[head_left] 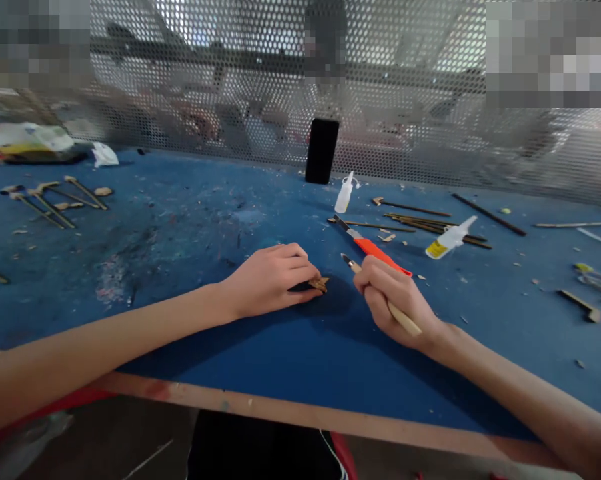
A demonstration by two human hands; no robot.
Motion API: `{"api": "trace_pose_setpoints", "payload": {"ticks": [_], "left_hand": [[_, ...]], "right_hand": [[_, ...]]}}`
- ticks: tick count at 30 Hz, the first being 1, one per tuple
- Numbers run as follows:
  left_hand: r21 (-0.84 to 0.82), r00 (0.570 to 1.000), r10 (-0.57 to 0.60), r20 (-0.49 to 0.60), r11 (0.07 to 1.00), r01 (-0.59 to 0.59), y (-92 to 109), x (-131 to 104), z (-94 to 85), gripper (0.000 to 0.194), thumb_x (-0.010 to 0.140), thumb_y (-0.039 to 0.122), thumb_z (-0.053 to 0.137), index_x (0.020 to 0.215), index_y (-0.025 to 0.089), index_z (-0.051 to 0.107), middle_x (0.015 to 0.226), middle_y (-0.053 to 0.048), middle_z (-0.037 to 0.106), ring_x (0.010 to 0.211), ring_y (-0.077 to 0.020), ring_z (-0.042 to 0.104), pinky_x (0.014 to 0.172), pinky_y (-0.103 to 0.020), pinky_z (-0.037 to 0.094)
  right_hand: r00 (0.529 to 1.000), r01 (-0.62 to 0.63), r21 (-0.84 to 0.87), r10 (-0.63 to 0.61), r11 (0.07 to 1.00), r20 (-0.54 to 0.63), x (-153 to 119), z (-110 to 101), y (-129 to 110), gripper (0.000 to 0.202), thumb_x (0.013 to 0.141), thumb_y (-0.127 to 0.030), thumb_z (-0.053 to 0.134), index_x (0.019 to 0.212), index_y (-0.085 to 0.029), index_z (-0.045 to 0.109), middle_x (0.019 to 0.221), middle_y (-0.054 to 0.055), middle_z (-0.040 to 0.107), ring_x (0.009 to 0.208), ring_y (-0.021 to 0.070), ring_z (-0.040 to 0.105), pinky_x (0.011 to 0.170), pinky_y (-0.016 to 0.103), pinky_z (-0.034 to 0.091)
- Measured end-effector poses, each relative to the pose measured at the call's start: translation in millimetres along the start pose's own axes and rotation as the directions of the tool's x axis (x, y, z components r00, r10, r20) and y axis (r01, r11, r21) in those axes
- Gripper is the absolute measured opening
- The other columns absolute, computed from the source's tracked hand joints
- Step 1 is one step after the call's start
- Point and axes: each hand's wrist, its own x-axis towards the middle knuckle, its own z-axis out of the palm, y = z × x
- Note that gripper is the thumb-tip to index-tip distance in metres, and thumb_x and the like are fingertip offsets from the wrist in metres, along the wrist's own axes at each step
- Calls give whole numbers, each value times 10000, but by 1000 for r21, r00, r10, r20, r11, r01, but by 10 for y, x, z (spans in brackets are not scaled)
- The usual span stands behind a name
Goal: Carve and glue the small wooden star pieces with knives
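Note:
My left hand [275, 280] rests near the middle of the blue table, its thumb and fingers pinching a small carved wooden piece [319, 285]. The piece is brown with pointed edges, and my fingers cover part of it. In my right hand [393, 300] is a carving knife [405, 320] with a pale wooden handle. Its short dark blade points up and left, apart from the wooden piece. Just beyond my right hand lies an orange utility knife [380, 255] with its blade out.
Two glue bottles, one upright [345, 195] and one tipped over [450, 239], are beyond my right hand. Thin dark sticks [420, 223] and wood chips lie around them. A black phone [322, 151] leans against the perforated metal screen [260, 100]. Several sticks with wooden heads [45, 203] lie left.

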Motion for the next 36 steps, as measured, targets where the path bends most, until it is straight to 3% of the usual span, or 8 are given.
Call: {"api": "trace_pose_setpoints", "payload": {"ticks": [9, 13, 16, 18, 21, 27, 31, 36], "left_hand": [[242, 988, 133, -72, 964, -112, 60, 147, -26, 201, 1043, 230, 543, 1131, 150, 704, 903, -50, 760, 857, -164, 689, 732, -256, 529], [110, 984, -51, -173, 991, 71, 24, 173, -6, 203, 1024, 236, 563, 1134, 188, 727, 916, -36, 770, 843, -155, 694, 778, -270, 549], [-169, 910, -358, -209, 930, 327, 42, 202, -12, 181, 986, 282, 629, 1108, 227, 751, 949, -16, 789, 808, -149, 695, 749, -257, 546], [-383, 825, -558, -95, 785, 487, 71, 209, -17, 201, 967, 326, 659, 1127, 260, 761, 957, 8, 794, 731, -134, 679, 679, -237, 534], [-463, 759, -643, 108, 643, 610, 99, 198, -5, 197, 957, 370, 671, 1099, 308, 793, 855, 40, 785, 597, -118, 607, 582, -232, 477], [-291, 858, -501, 114, 809, 511, 25, 140, -6, 153, 963, 290, 675, 1027, 277, 813, 1016, -9, 766, 910, -189, 644, 829, -314, 488], [-336, 930, -336, 151, 867, 368, -94, 72, -45, 217, 985, 307, 656, 1171, 271, 762, 1123, -27, 727, 1006, -193, 603, 903, -328, 489], [-351, 957, -244, 157, 892, 286, -164, 31, 14, 228, 991, 330, 663, 1195, 267, 744, 1203, -27, 705, 1100, -198, 580, 990, -351, 461]], "right_hand": [[998, 38, 15, -38, 999, -49, -64, -8, 55, 198, 990, -95, 375, 873, -215, 481, 815, 2, 488, 683, 143, 466, 654, 288, 407], [995, 50, 23, -48, 998, -82, -89, -13, 45, 195, 993, -107, 382, 869, -214, 488, 810, 3, 501, 665, 135, 467, 636, 279, 409], [995, -4, 43, 8, 999, -104, -103, 11, 57, 155, 1004, -112, 392, 952, -216, 494, 799, -10, 519, 624, 120, 472, 614, 267, 417], [990, -63, 60, 70, 996, -125, -106, 30, 61, 108, 1014, -129, 421, 1059, -215, 468, 787, -25, 527, 594, 113, 479, 591, 257, 421], [980, -133, 81, 143, 988, -136, -100, 47, 58, 112, 1021, -166, 464, 1115, -215, 430, 799, -25, 555, 605, 114, 519, 591, 254, 439], [933, -352, 198, 359, 915, 2, -79, 33, 77, 67, 1044, -238, 449, 1027, -230, 514, 765, -25, 581, 595, 118, 519, 553, 257, 419], [885, -452, 381, 460, 807, 75, -54, 48, 85, 138, 1068, -297, 432, 966, -239, 503, 707, -47, 541, 586, 116, 490, 545, 259, 407], [855, -507, 435, 499, 744, 142, -41, 113, 41, 183, 1072, -354, 452, 944, -234, 503, 726, -48, 541, 604, 108, 473, 558, 259, 403]]}}
